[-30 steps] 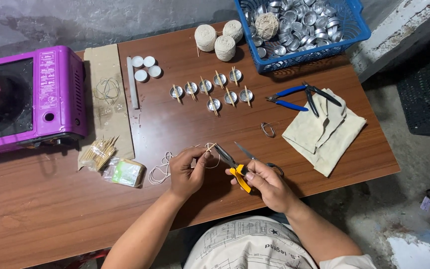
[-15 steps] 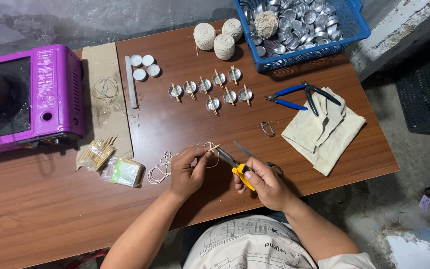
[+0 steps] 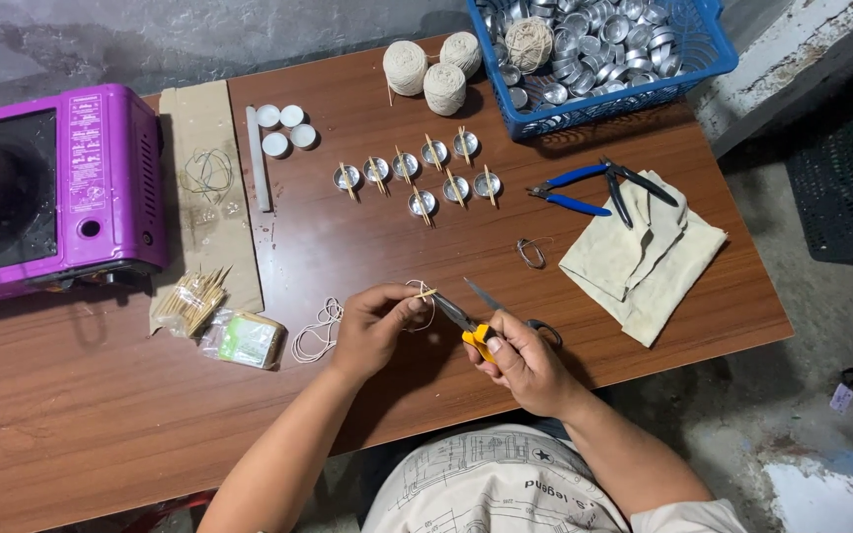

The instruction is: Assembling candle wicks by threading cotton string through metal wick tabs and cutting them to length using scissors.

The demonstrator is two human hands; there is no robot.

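Seated at a brown wooden table (image 3: pixel 71 434), I pinch a short wooden stick (image 3: pixel 427 293) wound with pale wick string (image 3: pixel 419 308) between the thumb and fingertips of my left hand (image 3: pixel 372 331), held just above the tabletop near its front edge. My right hand (image 3: pixel 525 367) is closed around yellow-handled scissors (image 3: pixel 468 324), blades slightly apart and pointing at the stick, their tips just beside my left fingertips. A loose coil of string (image 3: pixel 318 331) lies beside my left wrist; second scissors (image 3: pixel 505 311) rest on the table behind my right hand. Farther back stand eight small metal cups (image 3: pixel 417 173), each with a stick laid across it, three white wax discs (image 3: pixel 282 128), three balls of twine (image 3: pixel 433 71), a blue basket (image 3: pixel 713 61) of empty cups, blue-handled pliers (image 3: pixel 599 188) on a folded cloth (image 3: pixel 644 262), and a purple tabletop stove (image 3: pixel 51 188). As I judge it, the risk lies in the closeness of the blades to my fingers: a hasty snip could nick a fingertip, or cut the string too short and let it slip off the stick.
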